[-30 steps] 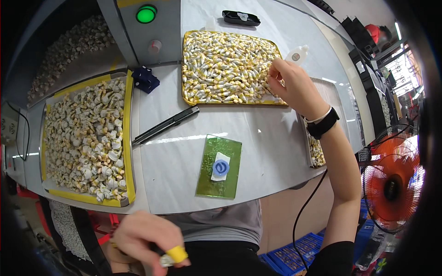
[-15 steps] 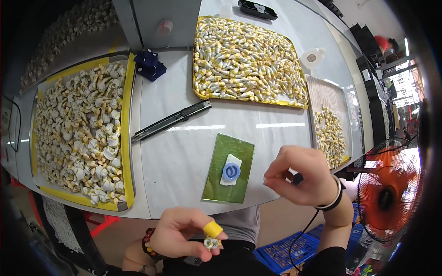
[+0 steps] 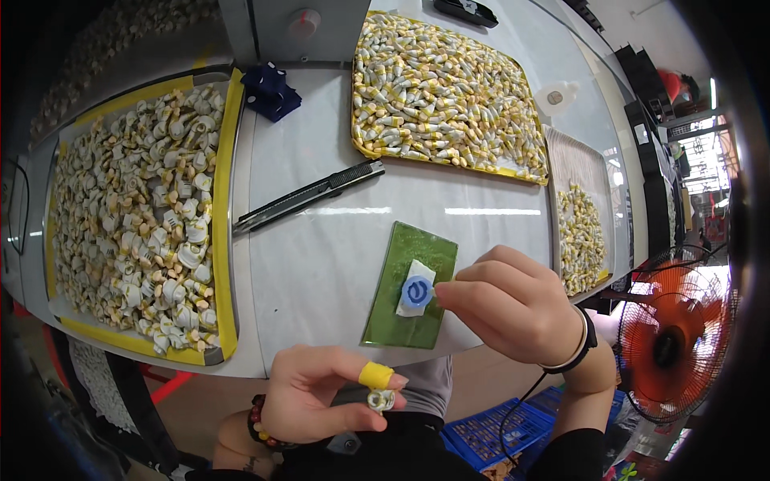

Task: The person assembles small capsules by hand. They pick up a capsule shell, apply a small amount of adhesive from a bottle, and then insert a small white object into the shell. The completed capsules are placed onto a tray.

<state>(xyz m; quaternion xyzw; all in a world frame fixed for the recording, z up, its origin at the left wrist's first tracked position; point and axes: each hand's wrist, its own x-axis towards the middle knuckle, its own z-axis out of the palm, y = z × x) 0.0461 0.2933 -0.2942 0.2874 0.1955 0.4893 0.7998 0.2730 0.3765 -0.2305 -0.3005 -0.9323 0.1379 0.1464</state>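
Note:
My left hand point(image 3: 317, 397) pinches a small white and grey piece point(image 3: 380, 400) with a ring-like end between thumb and fingers. Yellow tape point(image 3: 374, 374) wraps its index finger. My right hand point(image 3: 521, 309) has its thumb and index finger pressed together at the right edge of a round blue disc point(image 3: 416, 292); anything between those fingertips is too small to tell. That disc, with a dark blue curved mark inside, sits on a white pad point(image 3: 422, 269) on a green glassy plate point(image 3: 399, 329).
A long black utility knife point(image 3: 309, 195) lies left of the plate. Trays of small white and yellow pieces stand at left point(image 3: 230, 264), at the back point(image 3: 449, 159) and at right point(image 3: 564, 152). A dark blue cloth point(image 3: 271, 91), a white bottle point(image 3: 556, 97) and an orange fan point(image 3: 667, 337) surround the work area.
My right hand has moved left and down to the blue disc, fingers now pinched at its edge. My left hand still holds its piece. The whole view has shifted slightly.

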